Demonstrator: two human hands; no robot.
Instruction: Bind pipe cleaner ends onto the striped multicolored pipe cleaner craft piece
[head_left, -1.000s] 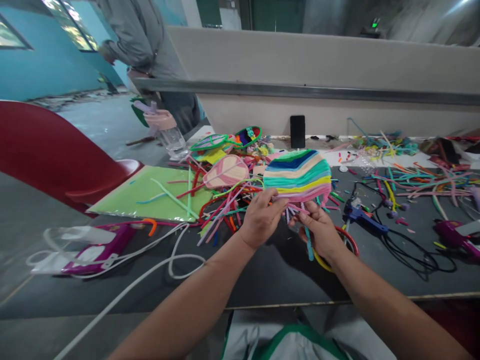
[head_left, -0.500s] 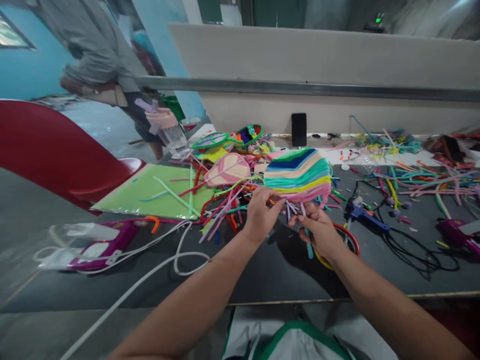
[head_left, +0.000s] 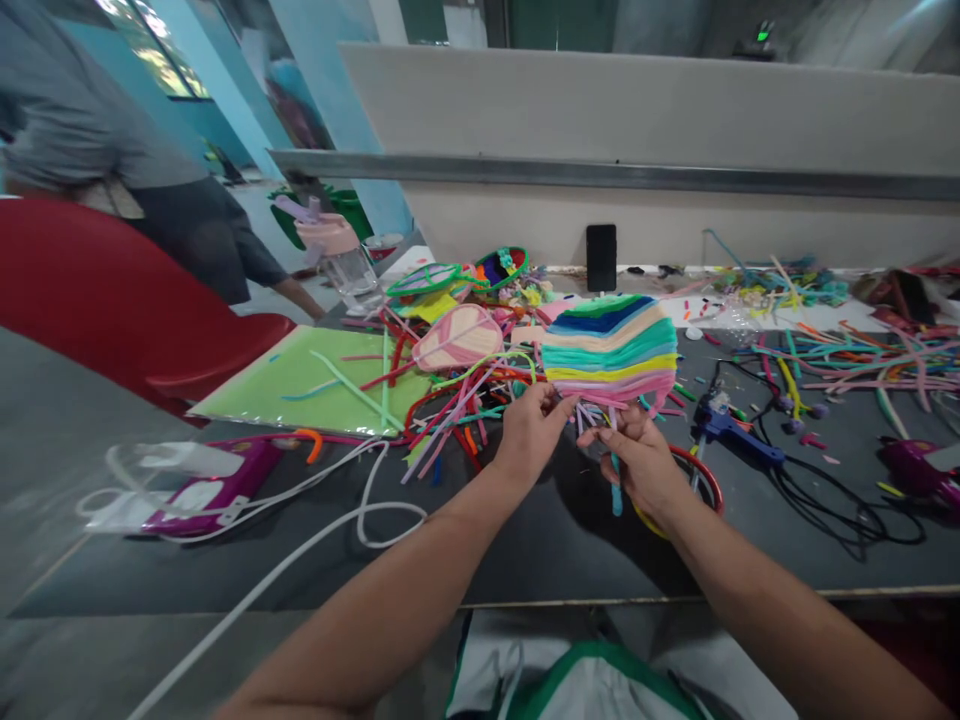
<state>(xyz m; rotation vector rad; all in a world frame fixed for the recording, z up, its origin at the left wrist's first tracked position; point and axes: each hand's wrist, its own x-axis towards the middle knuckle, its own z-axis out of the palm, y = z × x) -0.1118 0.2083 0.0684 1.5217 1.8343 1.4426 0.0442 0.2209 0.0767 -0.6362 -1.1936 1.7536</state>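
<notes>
Left hand (head_left: 530, 432) and right hand (head_left: 640, 461) raised, fingers pinching striped fan's (head_left: 609, 348) lower edge (loose stems dangling).

This is a craft workshop: a long dark worktable (head_left: 525, 550) runs under a pale partition wall (head_left: 675, 110), and on it lies a blue glue gun (head_left: 731, 432) with a black cord trailing to its right. Left of the glue gun, a heap of coloured pipe cleaners (head_left: 450, 405) reaches onto a green sheet (head_left: 300, 385). A half-woven striped panel (head_left: 609, 350) is near the gun and finished woven pieces (head_left: 457, 338) lie behind the heap. Right of the glue gun lie more loose pipe cleaners (head_left: 847, 360) and a purple glue gun (head_left: 911, 468), while far to its left are a red chair (head_left: 97, 290) and another person (head_left: 112, 170) on a bare floor.
</notes>
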